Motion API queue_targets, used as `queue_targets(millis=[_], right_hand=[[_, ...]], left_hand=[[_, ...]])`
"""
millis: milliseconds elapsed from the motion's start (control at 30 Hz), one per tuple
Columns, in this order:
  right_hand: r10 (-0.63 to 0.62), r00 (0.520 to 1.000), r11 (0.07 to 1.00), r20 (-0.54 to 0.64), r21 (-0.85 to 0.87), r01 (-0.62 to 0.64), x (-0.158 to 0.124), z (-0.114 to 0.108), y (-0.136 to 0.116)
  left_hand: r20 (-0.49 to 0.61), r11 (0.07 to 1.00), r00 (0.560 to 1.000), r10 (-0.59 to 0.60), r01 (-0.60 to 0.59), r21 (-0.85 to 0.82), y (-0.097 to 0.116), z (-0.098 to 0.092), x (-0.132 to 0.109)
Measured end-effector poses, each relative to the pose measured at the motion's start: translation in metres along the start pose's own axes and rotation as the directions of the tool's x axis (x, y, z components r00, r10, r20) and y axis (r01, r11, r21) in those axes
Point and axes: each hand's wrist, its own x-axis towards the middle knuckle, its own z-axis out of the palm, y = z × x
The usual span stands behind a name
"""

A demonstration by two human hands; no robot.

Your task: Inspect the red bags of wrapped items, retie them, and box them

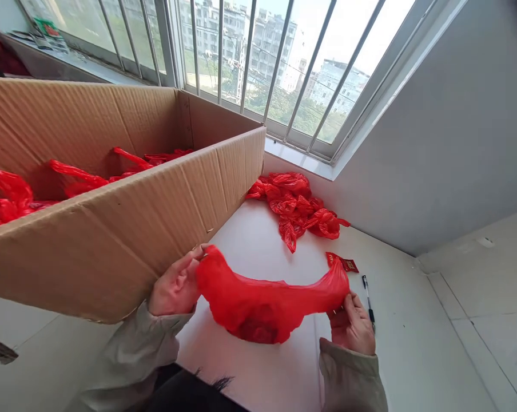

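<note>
By the left hand (176,286), one end of a red bag (258,294) is being grasped; across lower centre the bag is apparently being spread, its other end being grasped by the right hand (355,327). Next, even tension is seemingly being required.

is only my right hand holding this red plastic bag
No, the left hand and right hand each hold one end of the red plastic bag.

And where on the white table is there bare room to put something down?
Widest: the table right of the pen. Smaller: between box, bag pile and held bag. Crowded: around the right hand, with packet and pen close.
</note>
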Motion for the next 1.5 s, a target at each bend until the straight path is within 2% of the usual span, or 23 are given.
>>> queue_targets(millis=[67,100,167,233,267,333,400,500,533,600,700,767,867,1000,1033,1100,1167,1233,1333,1400,1433,1500], right_hand=[[0.041,0.995,0.997,-0.087,0.068,-0.035,-0.001,-0.01,-0.005],[0.048,0.993,0.996,-0.106,0.075,-0.04,-0.003,-0.011,-0.007],[0.062,0.995,0.997,-0.073,0.048,-0.058,-0.007,-0.01,-0.01],[0.066,0.998,0.998,0.01,-0.017,-0.066,-0.01,-0.007,-0.012],[0.057,0.997,0.997,0.053,-0.054,-0.054,-0.011,-0.006,-0.012],[0.028,0.993,0.994,0.11,-0.104,-0.016,-0.013,-0.007,-0.014],[0.004,0.993,0.994,0.117,-0.108,0.008,-0.015,-0.009,-0.017],[0.006,0.993,0.998,0.12,-0.056,0.0,-0.022,-0.01,-0.02],[0.011,0.991,0.999,0.131,-0.038,-0.006,-0.025,-0.009,-0.021],[0.019,0.987,0.999,0.159,-0.029,-0.015,-0.031,-0.009,-0.023],[0.006,0.992,1.0,0.127,-0.028,-0.002,-0.035,-0.012,-0.025],[-0.005,0.999,1.0,0.048,-0.015,0.006,-0.034,-0.016,-0.026],[-0.001,1.0,1.0,-0.031,-0.029,0.0,-0.028,-0.022,-0.025],[-0.02,0.999,0.991,-0.038,-0.13,0.015,-0.024,-0.022,-0.024],[-0.041,0.997,0.988,-0.066,-0.152,0.031,-0.025,-0.021,-0.025],[-0.092,0.986,0.98,-0.137,-0.186,0.065,-0.027,-0.021,-0.028],[-0.142,0.974,0.971,-0.176,-0.216,0.103,-0.03,-0.022,-0.032],[-0.172,0.969,0.962,-0.177,-0.242,0.127,-0.032,-0.025,-0.035],[-0.197,0.962,0.951,-0.191,-0.277,0.139,-0.036,-0.025,-0.04],[-0.305,0.93,0.915,-0.207,-0.335,0.225,-0.043,-0.017,-0.048],[-0.399,0.892,0.874,-0.212,-0.382,0.3,-0.049,-0.01,-0.055],[-0.605,0.778,0.738,-0.17,-0.487,0.467,-0.063,0.009,-0.07]], left_hand=[[0.181,0.955,0.979,0.09,-0.137,0.265,0.005,0.009,-0.008],[0.26,0.874,0.956,0.138,-0.241,0.422,0.008,0.017,-0.013],[0.305,0.626,0.917,0.256,-0.398,0.671,0.014,0.035,-0.021],[0.298,0.42,0.867,0.4,-0.462,0.781,0.016,0.053,-0.028],[0.315,0.335,0.826,0.467,-0.495,0.802,0.016,0.061,-0.03],[0.429,0.182,0.735,0.525,-0.589,0.787,0.011,0.075,-0.031],[0.609,0.05,0.633,0.478,-0.712,0.7,0.002,0.086,-0.027],[0.821,-0.079,0.466,0.329,-0.853,0.516,-0.019,0.101,-0.014],[0.856,-0.104,0.427,0.291,-0.875,0.472,-0.027,0.105,-0.01],[0.884,-0.137,0.405,0.232,-0.887,0.442,-0.044,0.111,-0.001],[0.883,-0.181,0.427,0.196,-0.869,0.461,-0.06,0.11,0.006],[0.878,-0.198,0.443,0.183,-0.858,0.474,-0.06,0.104,0.006],[0.862,-0.163,0.492,0.12,-0.847,0.506,-0.043,0.095,-0.003],[0.829,-0.057,0.559,-0.03,-0.829,0.557,-0.018,0.093,-0.025],[0.802,-0.046,0.594,-0.066,-0.805,0.592,-0.015,0.092,-0.031],[0.701,-0.042,0.699,-0.14,-0.712,0.701,-0.013,0.089,-0.039],[0.542,-0.066,0.818,-0.193,-0.562,0.825,-0.014,0.082,-0.045],[0.405,-0.074,0.893,-0.196,-0.425,0.902,-0.015,0.074,-0.046],[0.344,-0.008,0.923,-0.171,-0.351,0.936,-0.013,0.067,-0.045],[0.367,0.001,0.915,-0.169,-0.372,0.928,-0.012,0.068,-0.044],[0.385,-0.027,0.907,-0.172,-0.395,0.918,-0.013,0.069,-0.044],[0.429,-0.115,0.883,-0.192,-0.455,0.883,-0.017,0.074,-0.044]])
